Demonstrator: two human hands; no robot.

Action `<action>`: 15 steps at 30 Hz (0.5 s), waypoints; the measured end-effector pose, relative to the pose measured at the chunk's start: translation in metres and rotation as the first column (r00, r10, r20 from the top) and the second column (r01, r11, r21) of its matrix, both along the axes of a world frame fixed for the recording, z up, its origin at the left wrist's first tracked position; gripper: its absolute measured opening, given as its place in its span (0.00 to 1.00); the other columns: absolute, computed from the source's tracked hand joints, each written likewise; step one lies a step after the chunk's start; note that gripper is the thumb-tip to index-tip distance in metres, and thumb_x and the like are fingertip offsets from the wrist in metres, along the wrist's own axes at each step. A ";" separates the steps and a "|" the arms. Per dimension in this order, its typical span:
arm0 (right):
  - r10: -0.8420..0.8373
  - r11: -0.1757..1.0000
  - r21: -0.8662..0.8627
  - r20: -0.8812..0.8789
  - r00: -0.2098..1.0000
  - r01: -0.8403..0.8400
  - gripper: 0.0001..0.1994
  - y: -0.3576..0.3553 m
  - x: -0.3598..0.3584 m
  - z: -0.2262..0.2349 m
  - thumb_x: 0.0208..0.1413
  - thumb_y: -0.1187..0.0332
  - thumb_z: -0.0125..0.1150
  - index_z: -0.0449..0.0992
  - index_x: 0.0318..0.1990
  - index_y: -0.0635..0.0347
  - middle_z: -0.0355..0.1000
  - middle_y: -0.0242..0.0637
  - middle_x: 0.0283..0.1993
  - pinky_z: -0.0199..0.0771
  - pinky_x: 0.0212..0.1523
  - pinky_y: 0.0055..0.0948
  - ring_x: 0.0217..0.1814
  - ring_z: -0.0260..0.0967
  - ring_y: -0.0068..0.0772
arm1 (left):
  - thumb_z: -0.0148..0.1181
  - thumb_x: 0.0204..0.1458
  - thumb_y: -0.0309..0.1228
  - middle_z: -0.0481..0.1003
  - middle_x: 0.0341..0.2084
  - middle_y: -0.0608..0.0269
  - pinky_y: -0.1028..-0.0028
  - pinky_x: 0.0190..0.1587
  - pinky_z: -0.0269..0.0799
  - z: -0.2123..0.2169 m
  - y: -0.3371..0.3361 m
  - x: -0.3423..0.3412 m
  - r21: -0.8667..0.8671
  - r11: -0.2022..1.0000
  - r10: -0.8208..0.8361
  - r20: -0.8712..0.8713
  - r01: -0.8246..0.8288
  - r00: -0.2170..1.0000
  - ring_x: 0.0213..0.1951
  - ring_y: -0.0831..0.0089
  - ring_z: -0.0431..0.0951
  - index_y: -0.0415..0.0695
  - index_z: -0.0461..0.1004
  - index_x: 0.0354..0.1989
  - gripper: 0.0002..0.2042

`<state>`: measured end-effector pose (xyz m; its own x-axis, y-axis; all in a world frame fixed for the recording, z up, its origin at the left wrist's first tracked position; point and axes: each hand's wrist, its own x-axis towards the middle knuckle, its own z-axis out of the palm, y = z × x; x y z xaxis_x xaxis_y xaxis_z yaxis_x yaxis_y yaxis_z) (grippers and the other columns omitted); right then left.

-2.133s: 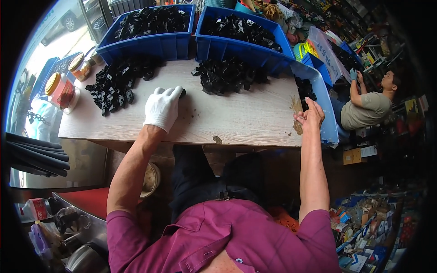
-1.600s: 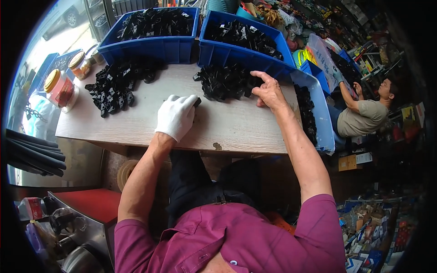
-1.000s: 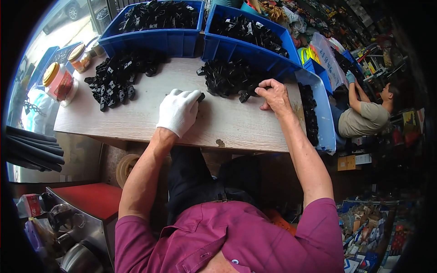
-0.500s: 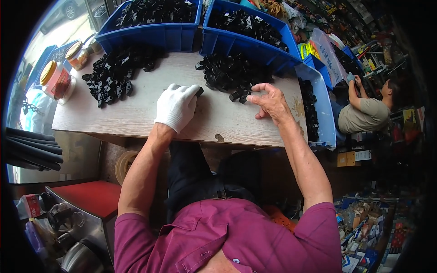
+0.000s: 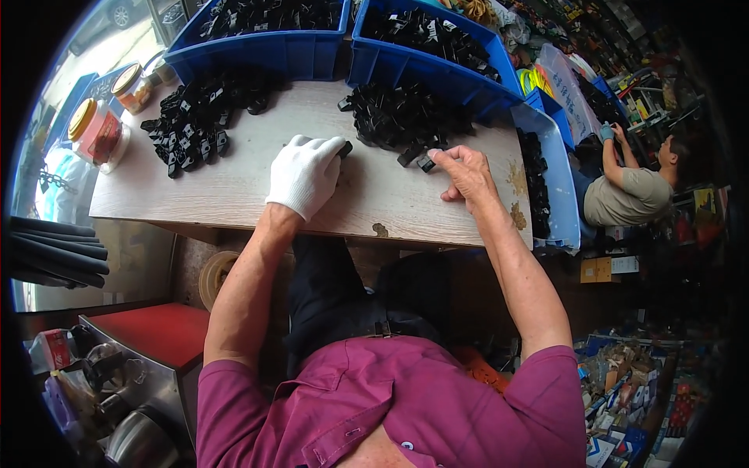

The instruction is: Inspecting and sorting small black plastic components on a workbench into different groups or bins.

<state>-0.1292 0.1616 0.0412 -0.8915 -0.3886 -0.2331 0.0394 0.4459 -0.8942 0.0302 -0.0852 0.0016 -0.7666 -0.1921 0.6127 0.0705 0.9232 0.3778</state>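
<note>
While a small black piece (image 5: 426,164) lies at the near fringe of the heap right of the table's middle, the fingertips of the bare right hand (image 5: 472,173) touch it, though I cannot tell whether they pinch it or only rest against it. Close to the middle of the table (image 5: 374,199), the gloved left hand (image 5: 303,178) is curled around another black piece (image 5: 346,149), its end poking out past the forefinger. These two pieces are apart, so whatever joins the hands' work is not yet done on them. The right heap (image 5: 398,113) and the left heap (image 5: 191,121), on either side of the table's middle, both hold many loose pieces, so the handling looks well short of finished. Along the table's far edge, a left blue bin (image 5: 257,56) and a right blue bin (image 5: 378,66) are full of similar black parts, and a pale blue tub (image 5: 563,195) at the table's right end holds more; which of all these are finished cannot be told. Two lidded jars (image 5: 101,136) stand at the table's left end, and a co-worker (image 5: 630,195) is busy beyond its right end.
</note>
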 end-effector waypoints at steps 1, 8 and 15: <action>-0.014 0.999 0.049 0.054 0.998 0.012 0.19 0.002 0.000 0.000 0.57 0.54 0.73 0.76 0.39 0.61 0.65 0.26 0.16 0.75 0.17 0.27 0.10 0.57 0.17 | 0.59 0.55 0.26 0.83 0.35 0.56 0.57 0.45 0.77 -0.001 0.000 0.000 0.001 1.000 -0.003 0.002 0.003 1.000 0.39 0.50 0.80 0.47 0.80 0.43 0.09; -0.081 0.993 0.088 0.107 0.991 0.072 0.18 0.004 0.005 0.005 0.58 0.53 0.72 0.75 0.38 0.59 0.63 0.26 0.15 0.77 0.18 0.28 0.10 0.58 0.18 | 0.61 0.55 0.26 0.84 0.39 0.59 0.62 0.47 0.78 -0.001 -0.001 0.001 0.001 1.000 0.020 0.049 -0.020 0.999 0.43 0.55 0.80 0.46 0.82 0.48 0.12; 0.012 0.998 0.066 0.107 0.994 -0.020 0.16 0.009 0.019 0.017 0.54 0.61 0.74 0.76 0.40 0.62 0.70 0.31 0.21 0.75 0.17 0.29 0.10 0.59 0.21 | 0.60 0.55 0.26 0.84 0.39 0.59 0.62 0.47 0.78 -0.003 -0.002 0.003 0.011 1.000 0.024 0.049 -0.025 0.999 0.43 0.55 0.80 0.46 0.82 0.48 0.13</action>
<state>-0.1097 0.1702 0.0579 -0.8540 -0.3830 -0.3523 0.1251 0.5061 -0.8534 0.0331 -0.0874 -0.0011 -0.7904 -0.2180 0.5726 0.0292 0.9201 0.3906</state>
